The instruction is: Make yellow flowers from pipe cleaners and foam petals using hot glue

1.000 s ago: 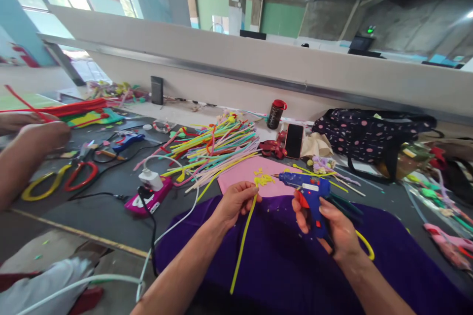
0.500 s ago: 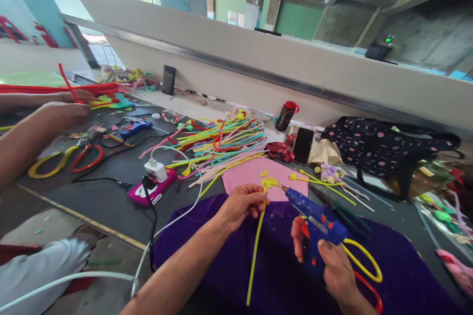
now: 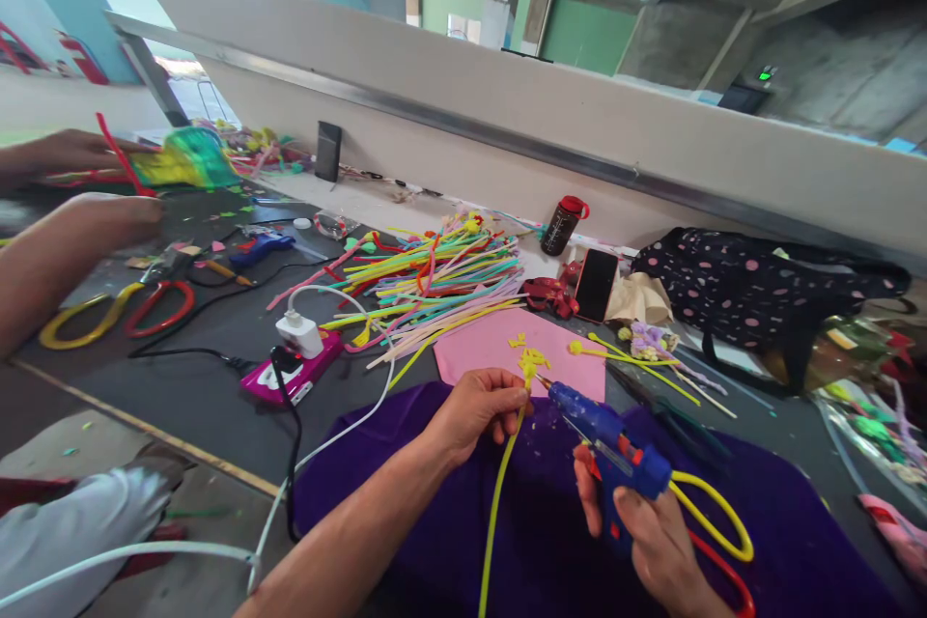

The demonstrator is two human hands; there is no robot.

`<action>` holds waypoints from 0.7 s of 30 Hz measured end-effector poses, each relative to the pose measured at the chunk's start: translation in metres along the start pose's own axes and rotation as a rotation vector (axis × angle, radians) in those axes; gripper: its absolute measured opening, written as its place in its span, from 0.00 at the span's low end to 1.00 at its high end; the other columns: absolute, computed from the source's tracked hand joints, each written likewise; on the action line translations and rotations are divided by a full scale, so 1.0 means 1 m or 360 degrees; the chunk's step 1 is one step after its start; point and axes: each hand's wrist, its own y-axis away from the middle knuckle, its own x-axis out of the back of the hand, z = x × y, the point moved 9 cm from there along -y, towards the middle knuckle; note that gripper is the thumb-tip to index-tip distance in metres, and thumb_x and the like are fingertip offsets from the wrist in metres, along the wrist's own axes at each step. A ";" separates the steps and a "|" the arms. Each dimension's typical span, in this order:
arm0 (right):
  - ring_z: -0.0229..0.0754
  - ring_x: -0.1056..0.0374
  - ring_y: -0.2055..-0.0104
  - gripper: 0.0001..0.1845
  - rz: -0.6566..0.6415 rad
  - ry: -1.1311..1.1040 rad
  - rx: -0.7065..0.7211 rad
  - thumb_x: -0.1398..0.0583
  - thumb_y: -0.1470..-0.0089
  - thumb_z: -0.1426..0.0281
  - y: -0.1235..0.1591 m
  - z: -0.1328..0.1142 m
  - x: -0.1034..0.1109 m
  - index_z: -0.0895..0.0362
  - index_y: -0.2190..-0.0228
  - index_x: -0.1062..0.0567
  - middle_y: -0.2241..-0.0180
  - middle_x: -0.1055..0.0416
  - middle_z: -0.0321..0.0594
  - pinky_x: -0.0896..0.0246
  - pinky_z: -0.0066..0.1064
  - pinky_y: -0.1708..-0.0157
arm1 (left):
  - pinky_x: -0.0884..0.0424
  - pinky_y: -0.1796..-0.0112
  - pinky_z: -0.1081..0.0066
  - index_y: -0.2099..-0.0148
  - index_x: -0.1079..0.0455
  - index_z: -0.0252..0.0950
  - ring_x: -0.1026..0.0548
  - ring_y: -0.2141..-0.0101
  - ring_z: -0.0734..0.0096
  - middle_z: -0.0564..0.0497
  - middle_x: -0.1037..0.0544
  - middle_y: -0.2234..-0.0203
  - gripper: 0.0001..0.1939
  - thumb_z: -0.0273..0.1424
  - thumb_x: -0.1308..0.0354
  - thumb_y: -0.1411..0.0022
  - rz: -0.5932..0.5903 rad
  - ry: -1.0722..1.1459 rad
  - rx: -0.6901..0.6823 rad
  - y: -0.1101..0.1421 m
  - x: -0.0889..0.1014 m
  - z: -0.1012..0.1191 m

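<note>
Between thumb and fingers, my left hand (image 3: 484,415) pinches a yellow pipe cleaner (image 3: 496,512) near its top, where a small yellow tuft sits. The stem hangs down over the purple cloth (image 3: 406,444). My right hand (image 3: 648,531) is closed around the handle of a blue hot glue gun (image 3: 604,439), its nozzle pointing left, close beside the yellow tuft; I cannot tell whether they touch. Small yellow pieces (image 3: 532,355) lie on a pink sheet (image 3: 478,357) just behind. Scissors with yellow and red handles (image 3: 714,512) lie beyond my right hand, partly hidden.
A pile of coloured pipe cleaners (image 3: 435,270) lies behind. To the left are a magenta power strip (image 3: 290,377) with cords and another pair of scissors (image 3: 155,294). A co-worker's hands (image 3: 108,222) work at far left. A bottle (image 3: 563,224), phone (image 3: 598,282) and dotted bag (image 3: 753,299) stand behind.
My left hand has shifted slightly right and down with the pipe cleaner. The glue gun has moved a little left and down. The co-worker has lifted a yellow-green piece.
</note>
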 end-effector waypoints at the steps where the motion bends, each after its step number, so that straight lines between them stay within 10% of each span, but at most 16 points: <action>1: 0.38 0.36 0.79 0.17 0.0002 0.0018 -0.0003 0.50 0.43 0.61 0.000 0.001 0.001 0.59 0.62 0.29 0.71 0.29 0.44 0.38 0.32 0.76 | 0.44 0.88 0.83 0.74 0.32 0.31 0.35 0.87 0.83 0.52 0.26 0.82 0.10 0.33 0.38 0.54 -0.0002 -0.0006 -0.0005 0.000 0.000 0.000; 21: 0.42 0.36 0.74 0.20 0.0073 0.0206 -0.0078 0.51 0.42 0.58 0.004 0.005 0.005 0.59 0.61 0.29 0.77 0.31 0.41 0.42 0.36 0.70 | 0.42 0.88 0.83 0.72 0.33 0.31 0.33 0.86 0.82 0.51 0.26 0.80 0.09 0.32 0.40 0.52 0.0027 -0.0166 -0.0084 -0.001 0.000 0.002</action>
